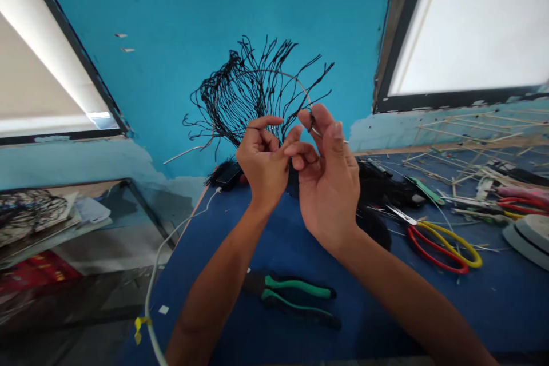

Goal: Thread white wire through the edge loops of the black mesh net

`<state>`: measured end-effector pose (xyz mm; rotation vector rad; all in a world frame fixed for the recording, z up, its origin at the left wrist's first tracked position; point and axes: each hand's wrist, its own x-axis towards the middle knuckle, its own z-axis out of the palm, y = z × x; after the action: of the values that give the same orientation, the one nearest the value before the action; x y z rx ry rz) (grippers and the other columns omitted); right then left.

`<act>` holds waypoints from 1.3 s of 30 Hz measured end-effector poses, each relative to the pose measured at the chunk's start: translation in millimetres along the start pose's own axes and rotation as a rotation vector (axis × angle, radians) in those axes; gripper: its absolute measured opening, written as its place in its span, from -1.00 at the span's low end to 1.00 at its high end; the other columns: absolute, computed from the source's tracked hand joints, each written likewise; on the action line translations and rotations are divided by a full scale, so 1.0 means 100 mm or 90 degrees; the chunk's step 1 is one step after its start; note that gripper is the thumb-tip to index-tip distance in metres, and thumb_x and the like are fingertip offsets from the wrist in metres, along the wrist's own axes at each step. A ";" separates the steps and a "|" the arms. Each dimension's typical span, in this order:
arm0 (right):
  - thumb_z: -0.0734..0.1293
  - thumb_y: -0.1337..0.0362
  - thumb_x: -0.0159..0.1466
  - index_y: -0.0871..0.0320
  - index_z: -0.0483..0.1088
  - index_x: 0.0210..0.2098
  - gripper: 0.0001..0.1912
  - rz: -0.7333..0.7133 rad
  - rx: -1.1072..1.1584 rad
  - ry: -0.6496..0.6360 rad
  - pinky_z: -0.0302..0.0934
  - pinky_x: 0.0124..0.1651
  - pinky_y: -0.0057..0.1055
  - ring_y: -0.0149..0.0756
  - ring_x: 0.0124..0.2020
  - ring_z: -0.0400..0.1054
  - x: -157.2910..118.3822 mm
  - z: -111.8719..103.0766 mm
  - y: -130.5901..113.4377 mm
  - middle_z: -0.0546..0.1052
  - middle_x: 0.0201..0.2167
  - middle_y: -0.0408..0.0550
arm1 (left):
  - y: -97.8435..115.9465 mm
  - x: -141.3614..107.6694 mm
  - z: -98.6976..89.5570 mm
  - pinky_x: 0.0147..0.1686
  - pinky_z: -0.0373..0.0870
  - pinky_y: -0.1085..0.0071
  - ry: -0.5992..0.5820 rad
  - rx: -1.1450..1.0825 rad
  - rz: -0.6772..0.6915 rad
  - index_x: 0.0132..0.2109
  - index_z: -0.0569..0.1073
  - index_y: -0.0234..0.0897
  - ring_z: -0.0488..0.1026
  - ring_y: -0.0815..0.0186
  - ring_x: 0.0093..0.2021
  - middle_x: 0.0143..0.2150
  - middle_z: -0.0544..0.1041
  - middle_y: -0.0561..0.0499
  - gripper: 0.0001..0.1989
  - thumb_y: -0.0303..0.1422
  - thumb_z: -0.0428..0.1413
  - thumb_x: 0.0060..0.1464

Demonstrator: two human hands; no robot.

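Observation:
A knotted black cord net with many loose ends is strung on a thin wire hoop, held up before the blue wall. My right hand, palm towards me, grips the hoop's right side, with a bit of black cord between the fingertips. The wire's end pokes out beyond its thumb. Close beside it, my left hand has curled fingers and a partly extended index finger; its fingertips meet those of my right hand. Whatever those left fingers pinch is too small to make out. The hoop's other wire end sticks out at left.
Green-handled pliers lie on the blue tabletop below my hands. To the right are scissors with red and yellow handles, a green cutter, thin sticks and a grey roll. A white cable runs along the left edge.

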<state>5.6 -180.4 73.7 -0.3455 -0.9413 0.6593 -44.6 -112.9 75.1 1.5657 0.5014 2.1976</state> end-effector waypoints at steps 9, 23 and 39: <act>0.21 -0.04 0.43 -0.14 0.50 0.10 -0.63 -0.017 -0.045 0.031 0.43 -0.29 -0.36 -0.23 -0.02 0.56 0.05 -0.03 -0.04 0.46 0.27 -0.11 | -0.02 -0.01 0.01 -0.59 0.06 0.43 -0.008 0.017 0.076 -0.28 0.54 -0.16 0.09 0.48 -0.60 -0.61 0.17 0.22 -0.91 -0.36 0.33 0.12; 0.25 -0.10 0.41 -0.16 0.53 -0.05 -0.69 -0.011 0.023 -0.001 0.42 -0.07 -0.23 -0.21 0.12 0.47 0.42 -0.36 -0.07 0.57 0.06 -0.22 | 0.01 -0.07 0.01 -0.19 0.50 0.36 -0.105 0.133 0.351 -0.31 0.60 -0.22 0.56 0.35 -0.28 -0.33 0.60 0.06 -0.88 -0.52 0.35 0.03; 0.34 -0.05 0.37 -0.07 0.58 -0.12 -0.73 -0.023 0.073 -0.010 0.40 -0.07 -0.37 -0.40 -0.17 0.51 0.47 -0.38 0.07 0.62 -0.08 -0.19 | 0.04 -0.11 0.00 -0.24 0.38 0.35 -0.168 0.097 0.175 -0.05 0.46 -0.19 0.50 0.39 -0.31 -0.20 0.59 0.07 -0.63 -0.46 0.36 0.00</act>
<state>54.2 -143.9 78.3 -0.2212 -0.9182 0.6807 -41.5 -121.6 67.9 2.0789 0.3995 2.1357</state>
